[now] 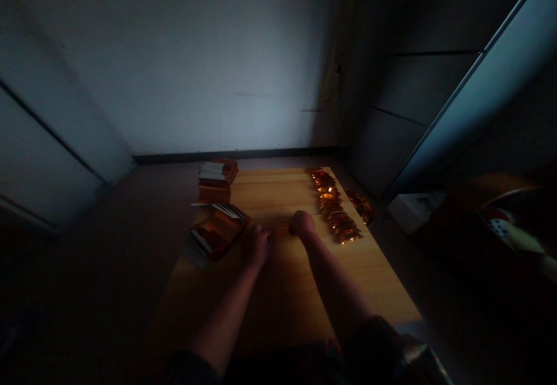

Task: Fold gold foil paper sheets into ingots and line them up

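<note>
Both hands are over the middle of a pale wooden table, a short gap apart. My right hand is closed like a fist. My left hand has its fingers curled together, right beside a loose stack of shiny orange-brown film sheets with white strips among them. A faint orange-brown strip shows between the two hands, too dim to make out clearly. To the right of my right hand lies a long row of shiny copper-coloured foil packets, overlapping one another.
The wooden table stands near a pale wall. More film and white strips lie at its far left corner. Beyond the right edge sits another foil pile, with a white box on the floor.
</note>
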Demonstrator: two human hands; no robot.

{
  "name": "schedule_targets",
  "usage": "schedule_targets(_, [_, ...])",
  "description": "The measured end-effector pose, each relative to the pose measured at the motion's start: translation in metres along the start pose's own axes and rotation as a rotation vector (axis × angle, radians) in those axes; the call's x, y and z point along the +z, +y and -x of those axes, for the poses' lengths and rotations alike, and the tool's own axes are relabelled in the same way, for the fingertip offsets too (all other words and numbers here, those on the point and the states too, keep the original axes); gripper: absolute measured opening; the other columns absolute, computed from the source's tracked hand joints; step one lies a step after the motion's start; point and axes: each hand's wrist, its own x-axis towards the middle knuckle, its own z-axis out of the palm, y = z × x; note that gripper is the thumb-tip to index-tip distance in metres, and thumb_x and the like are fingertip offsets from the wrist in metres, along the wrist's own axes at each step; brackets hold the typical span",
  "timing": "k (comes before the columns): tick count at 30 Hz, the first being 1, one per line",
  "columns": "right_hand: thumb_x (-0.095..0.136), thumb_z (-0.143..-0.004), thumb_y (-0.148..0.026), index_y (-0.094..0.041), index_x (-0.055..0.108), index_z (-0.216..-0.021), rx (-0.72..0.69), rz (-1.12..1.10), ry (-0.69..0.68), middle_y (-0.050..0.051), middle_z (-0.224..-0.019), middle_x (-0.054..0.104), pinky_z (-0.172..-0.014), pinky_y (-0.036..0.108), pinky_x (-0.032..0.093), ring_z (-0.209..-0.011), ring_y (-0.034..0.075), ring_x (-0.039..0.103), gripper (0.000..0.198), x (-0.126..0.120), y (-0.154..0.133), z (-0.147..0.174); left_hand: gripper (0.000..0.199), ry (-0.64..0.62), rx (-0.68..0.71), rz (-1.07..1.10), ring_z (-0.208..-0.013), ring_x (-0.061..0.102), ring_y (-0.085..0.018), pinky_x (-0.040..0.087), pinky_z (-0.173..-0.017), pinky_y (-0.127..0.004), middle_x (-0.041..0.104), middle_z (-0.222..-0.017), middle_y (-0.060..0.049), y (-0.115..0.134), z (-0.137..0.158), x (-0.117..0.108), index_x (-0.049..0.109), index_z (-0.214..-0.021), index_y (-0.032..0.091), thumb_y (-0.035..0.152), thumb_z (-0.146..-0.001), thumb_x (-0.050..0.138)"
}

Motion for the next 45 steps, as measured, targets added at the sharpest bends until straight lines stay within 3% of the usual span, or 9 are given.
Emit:
schedule_targets(4, [0.057,-0.076,-0.015,-0.013,0.072,-0.095,0.015,0.006,0.005,0.014,-0.095,0.072,-0.065,0.022,0.044,-0.085,0.02,0.067,0.024,0.001,0.004,-0.001,0.026,0.014,0.002,-0.01,-0.092,0.051,-0.025,0.04,-0.077,-0.035,0.059,-0.086,-0.008,0.0,0.0,0.001,0.073,-0.097,0.031,0.025,-0.084,0.052])
schedule_targets(13, [0.056,-0.077,-0.017,-0.014,0.071,-0.096,0.041,0.018,-0.013,0.013,-0.093,0.071,-0.06,0.021,0.041,-0.082,0.019,0.066,0.024,-0.005,0.021,0.006,0.025,0.025,0.004,0.0,-0.089,0.051,-0.024,0.038,-0.076,-0.035,0.06,-0.086,-0.008,-0.001,-0.002,0.004,0.073,-0.096,0.029,0.031,-0.082,0.053])
schedule_targets(15, [0.055,-0.081,-0.019,-0.016,0.07,-0.097,-0.01,0.011,0.011,0.011,-0.094,0.071,-0.061,0.021,0.041,-0.081,0.018,0.065,0.023,-0.005,0.025,0.011,0.026,0.033,-0.004,0.015,-0.087,0.051,-0.023,0.038,-0.075,-0.035,0.06,-0.086,-0.007,0.0,-0.002,0.003,0.073,-0.097,0.029,0.036,-0.081,0.054])
schedule_targets(19, [0.047,-0.089,-0.025,-0.02,0.069,-0.098,-0.297,0.01,0.078,0.007,-0.101,0.067,-0.065,0.019,0.039,-0.085,0.014,0.061,0.024,0.001,0.031,0.024,0.027,0.037,0.004,0.038,-0.086,0.052,-0.022,0.037,-0.074,-0.034,0.061,-0.085,-0.006,0.001,-0.001,0.002,0.073,-0.097,0.028,0.041,-0.082,0.054])
schedule_targets(22, [0.048,-0.088,-0.027,-0.022,0.068,-0.099,-0.425,0.04,0.056,0.005,-0.104,0.063,-0.064,0.018,0.037,-0.084,0.012,0.06,0.023,0.004,0.032,0.032,0.025,0.04,0.025,0.034,-0.088,0.051,-0.022,0.037,-0.075,-0.033,0.062,-0.086,-0.006,-0.001,-0.001,0.003,0.072,-0.097,0.026,0.038,-0.08,0.057])
schedule_targets(27, [0.05,-0.088,-0.034,-0.025,0.065,-0.103,-0.461,0.074,0.015,0.003,-0.104,0.06,-0.062,0.02,0.036,-0.08,0.012,0.059,0.023,0.003,0.029,0.038,0.022,0.055,0.057,0.033,-0.087,0.052,-0.021,0.037,-0.078,-0.032,0.062,-0.086,-0.006,-0.003,-0.002,0.006,0.07,-0.096,0.025,0.032,-0.083,0.055])
schedule_targets(45, [0.047,-0.091,-0.031,-0.024,0.067,-0.099,-0.535,0.038,0.041,0.003,-0.101,0.062,-0.067,0.017,0.04,-0.082,0.011,0.058,0.022,0.006,0.03,0.04,0.021,0.095,0.087,0.126,-0.089,0.055,-0.018,0.042,-0.08,-0.029,0.063,-0.093,-0.006,-0.003,-0.002,0.014,0.068,-0.097,0.02,0.026,-0.086,0.05])
